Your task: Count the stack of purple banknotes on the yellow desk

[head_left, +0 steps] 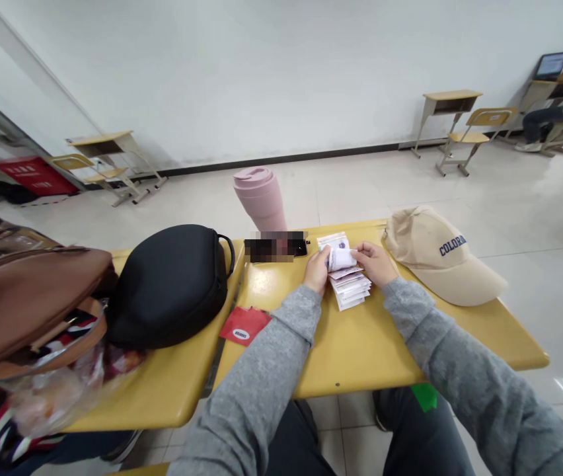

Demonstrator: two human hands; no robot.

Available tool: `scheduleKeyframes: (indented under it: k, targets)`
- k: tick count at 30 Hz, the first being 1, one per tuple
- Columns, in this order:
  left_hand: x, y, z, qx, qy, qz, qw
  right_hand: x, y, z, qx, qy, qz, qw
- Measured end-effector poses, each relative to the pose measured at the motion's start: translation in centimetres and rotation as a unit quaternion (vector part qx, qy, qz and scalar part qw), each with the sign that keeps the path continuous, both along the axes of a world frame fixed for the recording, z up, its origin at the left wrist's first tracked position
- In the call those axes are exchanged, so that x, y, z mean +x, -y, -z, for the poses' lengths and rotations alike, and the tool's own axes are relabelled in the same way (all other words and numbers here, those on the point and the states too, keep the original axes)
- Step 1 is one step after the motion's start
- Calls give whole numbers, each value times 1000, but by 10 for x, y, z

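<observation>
Over the yellow desk, my left hand (316, 270) grips the left side of a folded printed leaflet (349, 291). My right hand (375, 264) pinches the same white paper near its upper right edge, fingers curled. Several accordion-like folds fan out below my hands, while a flatter printed part with a purple mark lies beyond them. A red packet (244, 326) with a white oval label is on the desk, left of my left forearm. Beyond my left hand is a dark flat object (301, 247), mostly blurred out.
A pink tumbler (260, 198) stands at the desk's far edge. A beige cap (440, 254) lies on the right. On the adjoining left desk (162, 390) are a black rounded case (170, 284), a brown bag (28, 297) and a clear plastic bag (46, 400). A person sits far right.
</observation>
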State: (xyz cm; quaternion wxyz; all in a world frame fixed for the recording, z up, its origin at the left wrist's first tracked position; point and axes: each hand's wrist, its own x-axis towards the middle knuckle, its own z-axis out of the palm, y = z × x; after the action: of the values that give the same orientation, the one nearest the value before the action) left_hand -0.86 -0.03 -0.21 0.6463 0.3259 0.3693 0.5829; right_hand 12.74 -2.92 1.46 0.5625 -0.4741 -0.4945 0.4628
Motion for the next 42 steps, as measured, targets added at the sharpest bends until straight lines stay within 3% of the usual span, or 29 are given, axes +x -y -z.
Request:
scheduleKeyframes:
  k: [13,42]
  targets:
    - [-2,-5,7,5,-11,3,1000,0,0,0,5,-7,-2,1000]
    - [-1,-3,4,12,-10,-1,1000,-1,2,-3,1,-5,-7,1000]
